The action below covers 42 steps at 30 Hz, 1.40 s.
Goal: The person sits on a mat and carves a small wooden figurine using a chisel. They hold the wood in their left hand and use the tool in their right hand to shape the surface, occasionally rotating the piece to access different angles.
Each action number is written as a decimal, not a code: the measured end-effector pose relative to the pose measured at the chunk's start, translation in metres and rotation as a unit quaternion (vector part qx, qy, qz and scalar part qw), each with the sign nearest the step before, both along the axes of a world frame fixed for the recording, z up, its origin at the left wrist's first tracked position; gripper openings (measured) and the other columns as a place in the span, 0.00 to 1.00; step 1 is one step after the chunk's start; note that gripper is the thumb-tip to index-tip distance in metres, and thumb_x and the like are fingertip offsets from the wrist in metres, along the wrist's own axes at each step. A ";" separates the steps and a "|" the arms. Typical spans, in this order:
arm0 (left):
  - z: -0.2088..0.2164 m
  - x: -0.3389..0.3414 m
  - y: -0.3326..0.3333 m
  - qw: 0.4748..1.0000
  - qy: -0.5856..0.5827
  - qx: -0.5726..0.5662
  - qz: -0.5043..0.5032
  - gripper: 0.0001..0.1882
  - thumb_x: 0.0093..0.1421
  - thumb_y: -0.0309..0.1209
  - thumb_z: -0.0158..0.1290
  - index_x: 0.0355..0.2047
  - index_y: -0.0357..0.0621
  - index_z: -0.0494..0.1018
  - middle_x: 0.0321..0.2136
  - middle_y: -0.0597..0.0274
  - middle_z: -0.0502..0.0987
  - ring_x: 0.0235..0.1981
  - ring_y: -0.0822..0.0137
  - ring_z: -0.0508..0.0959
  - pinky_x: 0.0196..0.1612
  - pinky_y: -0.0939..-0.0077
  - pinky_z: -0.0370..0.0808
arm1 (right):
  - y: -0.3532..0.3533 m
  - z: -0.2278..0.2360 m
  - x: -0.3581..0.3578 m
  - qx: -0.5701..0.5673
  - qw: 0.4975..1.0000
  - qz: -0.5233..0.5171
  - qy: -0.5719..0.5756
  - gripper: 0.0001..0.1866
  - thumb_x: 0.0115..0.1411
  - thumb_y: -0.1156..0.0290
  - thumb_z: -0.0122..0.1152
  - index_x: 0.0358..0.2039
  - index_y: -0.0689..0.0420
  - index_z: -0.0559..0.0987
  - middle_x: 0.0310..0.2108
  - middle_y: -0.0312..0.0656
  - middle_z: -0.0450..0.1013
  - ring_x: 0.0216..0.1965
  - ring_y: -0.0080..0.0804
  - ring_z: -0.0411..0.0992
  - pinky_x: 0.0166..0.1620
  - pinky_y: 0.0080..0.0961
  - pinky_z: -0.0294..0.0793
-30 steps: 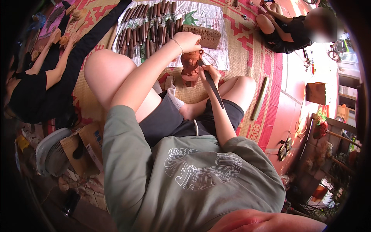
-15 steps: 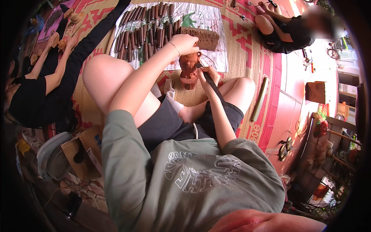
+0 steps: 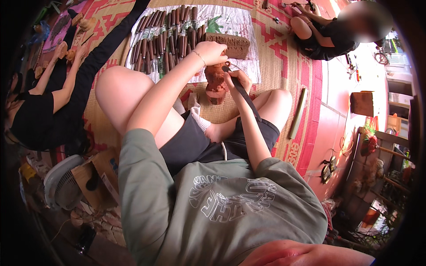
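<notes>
A reddish-brown carved figure (image 3: 216,85) stands between my legs, its base near the edge of the white sheet. My left hand (image 3: 214,51) is closed over its top end, and the fingers hide that part. At the figure's right side, my right hand (image 3: 239,80) pinches a long dark strip (image 3: 247,98). The strip's dark tip is at the carved surface; whether it touches I cannot tell. Its other end runs back along my right forearm toward my shorts. Beyond my left hand lies a brown block with a carved face (image 3: 228,45).
Many dark-handled tools (image 3: 171,42) lie in rows on the white sheet (image 3: 239,22), over a patterned straw mat (image 3: 275,66). A green stick (image 3: 298,113) lies at right. One person (image 3: 49,102) works at left, another (image 3: 321,37) sits far right. A fan (image 3: 64,184) stands lower left.
My right hand and the strip's tip have shifted slightly up and left along the figure. The figure leans a little differently under my left hand, which keeps its hold.
</notes>
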<state>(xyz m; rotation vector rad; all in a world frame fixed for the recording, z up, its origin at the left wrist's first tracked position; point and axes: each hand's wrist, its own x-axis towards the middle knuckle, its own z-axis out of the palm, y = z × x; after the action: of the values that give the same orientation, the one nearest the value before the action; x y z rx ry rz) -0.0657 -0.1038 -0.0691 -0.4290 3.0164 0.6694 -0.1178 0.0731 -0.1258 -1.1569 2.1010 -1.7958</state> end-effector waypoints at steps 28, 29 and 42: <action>0.015 0.005 0.007 1.000 -0.015 -0.002 0.004 0.18 0.52 0.46 0.48 0.30 0.43 0.69 0.24 0.51 0.75 0.28 0.52 0.76 0.30 0.61 0.72 | 0.015 0.000 0.007 0.016 1.000 -0.015 -0.014 0.07 0.45 0.76 0.62 0.22 0.63 0.72 0.15 0.42 0.69 0.17 0.24 0.68 0.22 0.20 0.66; 0.014 0.006 0.009 1.000 -0.016 0.003 0.007 0.18 0.52 0.46 0.48 0.31 0.43 0.69 0.24 0.50 0.75 0.28 0.52 0.76 0.30 0.60 0.72 | 0.022 -0.008 0.010 0.030 0.999 -0.015 -0.035 0.07 0.45 0.76 0.62 0.22 0.63 0.72 0.15 0.42 0.69 0.17 0.24 0.67 0.22 0.20 0.66; 0.018 0.011 0.013 1.000 -0.024 -0.002 0.014 0.20 0.52 0.47 0.48 0.30 0.41 0.68 0.25 0.46 0.75 0.29 0.48 0.75 0.31 0.59 0.71 | 0.043 -0.005 0.008 0.035 0.999 0.020 -0.026 0.07 0.48 0.73 0.60 0.23 0.63 0.72 0.16 0.42 0.70 0.18 0.23 0.69 0.22 0.21 0.66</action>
<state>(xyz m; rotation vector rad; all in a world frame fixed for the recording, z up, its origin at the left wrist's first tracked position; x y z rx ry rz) -0.0543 -0.0904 -0.0512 -0.4818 2.9727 0.6470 -0.1094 0.1162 -0.1311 -1.1144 2.0800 -1.7012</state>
